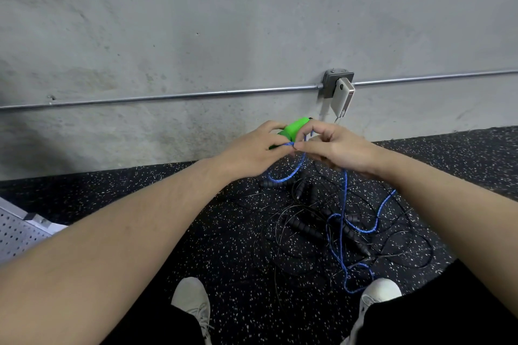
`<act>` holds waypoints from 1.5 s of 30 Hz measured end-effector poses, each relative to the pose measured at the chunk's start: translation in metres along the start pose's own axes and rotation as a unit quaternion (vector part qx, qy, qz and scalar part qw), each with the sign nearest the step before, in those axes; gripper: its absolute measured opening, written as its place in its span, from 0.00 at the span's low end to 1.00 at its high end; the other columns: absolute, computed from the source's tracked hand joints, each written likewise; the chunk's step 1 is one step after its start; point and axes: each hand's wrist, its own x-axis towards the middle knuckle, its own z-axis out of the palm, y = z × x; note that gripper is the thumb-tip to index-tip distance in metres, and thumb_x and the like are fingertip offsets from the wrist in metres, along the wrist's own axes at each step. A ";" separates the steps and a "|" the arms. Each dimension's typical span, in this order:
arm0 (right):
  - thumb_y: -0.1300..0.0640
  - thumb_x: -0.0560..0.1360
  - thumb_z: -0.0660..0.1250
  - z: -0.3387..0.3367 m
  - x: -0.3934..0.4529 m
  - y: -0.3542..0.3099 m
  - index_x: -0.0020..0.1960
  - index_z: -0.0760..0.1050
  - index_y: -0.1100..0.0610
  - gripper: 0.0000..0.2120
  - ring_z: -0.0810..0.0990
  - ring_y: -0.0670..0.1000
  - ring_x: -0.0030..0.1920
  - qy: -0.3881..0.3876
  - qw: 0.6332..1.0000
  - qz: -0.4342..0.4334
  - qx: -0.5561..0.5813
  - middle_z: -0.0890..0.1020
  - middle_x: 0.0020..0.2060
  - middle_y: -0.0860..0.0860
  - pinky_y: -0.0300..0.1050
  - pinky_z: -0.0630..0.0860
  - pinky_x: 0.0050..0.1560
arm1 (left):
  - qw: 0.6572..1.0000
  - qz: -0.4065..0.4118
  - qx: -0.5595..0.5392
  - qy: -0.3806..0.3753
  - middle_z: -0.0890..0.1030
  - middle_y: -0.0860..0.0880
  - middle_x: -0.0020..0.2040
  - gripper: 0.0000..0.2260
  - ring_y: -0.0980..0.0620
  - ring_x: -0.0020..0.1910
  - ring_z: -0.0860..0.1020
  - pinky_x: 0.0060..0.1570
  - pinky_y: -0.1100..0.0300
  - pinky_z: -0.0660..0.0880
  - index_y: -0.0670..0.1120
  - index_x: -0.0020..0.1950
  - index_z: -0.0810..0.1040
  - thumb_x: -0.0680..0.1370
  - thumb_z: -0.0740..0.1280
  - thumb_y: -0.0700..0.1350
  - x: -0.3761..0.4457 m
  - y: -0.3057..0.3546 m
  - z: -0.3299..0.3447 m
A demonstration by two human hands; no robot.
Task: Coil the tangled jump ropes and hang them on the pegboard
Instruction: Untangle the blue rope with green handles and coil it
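Observation:
My left hand [252, 152] grips the green handles [294, 127] of a jump rope, held up in front of the wall. My right hand [333, 148] pinches the blue rope [343, 221] right beside the handles. A short blue loop hangs under my hands, and the rest of the blue rope trails down to the floor between my shoes. On the floor lies a tangle of thin black ropes [302, 232] with ribbed black handles [304, 228] mixed in. A corner of the metal pegboard [16, 232] shows at the left edge.
Black speckled rubber floor [140, 193] meets a grey concrete wall [196, 36]. A metal conduit pipe [168, 96] runs along the wall to an outlet box with a white charger [343, 95]. My white shoes [193, 302] stand near the tangle.

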 end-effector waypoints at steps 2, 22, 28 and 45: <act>0.44 0.76 0.70 -0.003 -0.001 0.004 0.52 0.77 0.47 0.09 0.66 0.46 0.25 -0.001 0.999 0.033 -0.002 0.71 0.29 0.49 0.37 0.62 0.23 | 0.997 -0.035 -0.048 0.044 0.71 0.54 0.68 0.12 0.70 0.44 0.77 0.37 0.74 0.71 0.51 0.56 0.83 0.85 0.61 0.52 0.001 -0.005 -0.003; 0.58 0.80 0.68 -0.003 0.003 0.012 0.45 0.73 0.57 0.07 0.63 0.41 0.24 -0.003 0.998 0.008 -0.064 0.69 0.22 0.42 0.33 0.59 0.26 | 0.995 -0.049 -0.064 -0.051 0.61 0.52 0.78 0.14 0.48 0.59 0.78 0.38 0.71 0.69 0.55 0.64 0.82 0.80 0.69 0.55 0.006 0.015 0.005; 0.51 0.81 0.66 -0.011 -0.003 0.016 0.45 0.76 0.55 0.09 0.64 0.44 0.25 0.015 0.998 0.027 -0.061 0.72 0.28 0.48 0.36 0.59 0.25 | 1.000 0.013 -0.007 -0.026 0.66 0.54 0.75 0.10 0.55 0.64 0.74 0.59 0.57 0.72 0.54 0.54 0.84 0.83 0.64 0.55 0.014 0.014 0.009; 0.50 0.78 0.71 -0.033 -0.027 0.032 0.42 0.76 0.52 0.09 0.62 0.45 0.25 0.069 0.995 0.063 -0.043 0.70 0.26 0.46 0.35 0.59 0.24 | 0.991 -0.121 -0.051 -0.036 0.64 0.57 0.67 0.20 0.51 0.45 0.80 0.30 0.58 0.79 0.60 0.65 0.78 0.75 0.72 0.63 0.011 -0.004 0.005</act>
